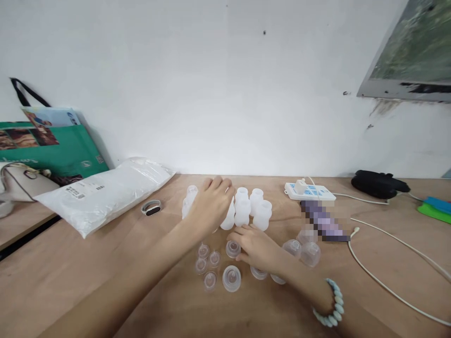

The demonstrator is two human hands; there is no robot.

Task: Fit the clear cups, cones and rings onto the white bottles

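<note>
Several frosted white baby bottles [242, 209] stand in a cluster near the wall. My left hand [212, 203] reaches over them, its fingers curled down around one bottle [229, 219], whose top the hand hides. Closer to me, my right hand [254, 243] has thumb and fingers around the edge of a clear bottle collar with a nipple [233, 249], which rests on the table. Another collar with a nipple [231, 279] lies just in front. Loose clear nipples [210, 280] sit to the left; further collars [259, 272] are partly hidden under my right forearm.
Clear domed caps [310, 254] lie right of my right forearm. Behind them are a blurred purple object [326, 221], a power strip [310, 191] and a white cable [384, 293]. A white plastic parcel [112, 192] and a fitness band [151, 207] lie left on the wooden table [158, 300].
</note>
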